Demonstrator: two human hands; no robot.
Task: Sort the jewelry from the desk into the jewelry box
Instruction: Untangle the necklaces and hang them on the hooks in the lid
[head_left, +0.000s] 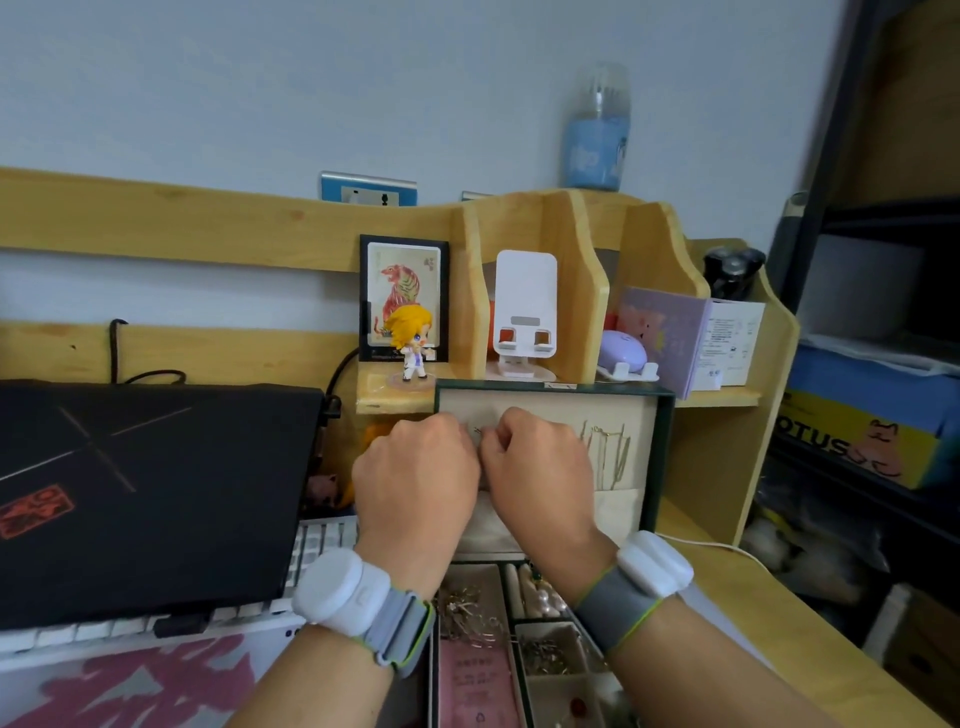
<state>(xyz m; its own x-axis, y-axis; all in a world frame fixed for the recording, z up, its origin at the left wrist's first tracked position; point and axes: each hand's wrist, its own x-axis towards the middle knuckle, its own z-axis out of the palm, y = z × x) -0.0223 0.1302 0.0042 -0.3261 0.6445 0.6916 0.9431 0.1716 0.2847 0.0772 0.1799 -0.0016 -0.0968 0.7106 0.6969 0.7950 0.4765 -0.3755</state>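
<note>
Chains (613, 452) already hang inside the box lid (660, 447), trays below hold jewelry; both hands, left (415, 467) and right (537, 467), pinch a small piece (479, 431) against the lid, seemingly hanging it.

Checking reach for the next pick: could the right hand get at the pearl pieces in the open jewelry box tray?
Probably yes. The right hand is up at the lid, and the white pearl pieces lie uncovered in the tray just beside its wrist.

both hands (415, 467) (537, 467) pinch a small piece at the jewelry box (660, 467) lid.
</note>
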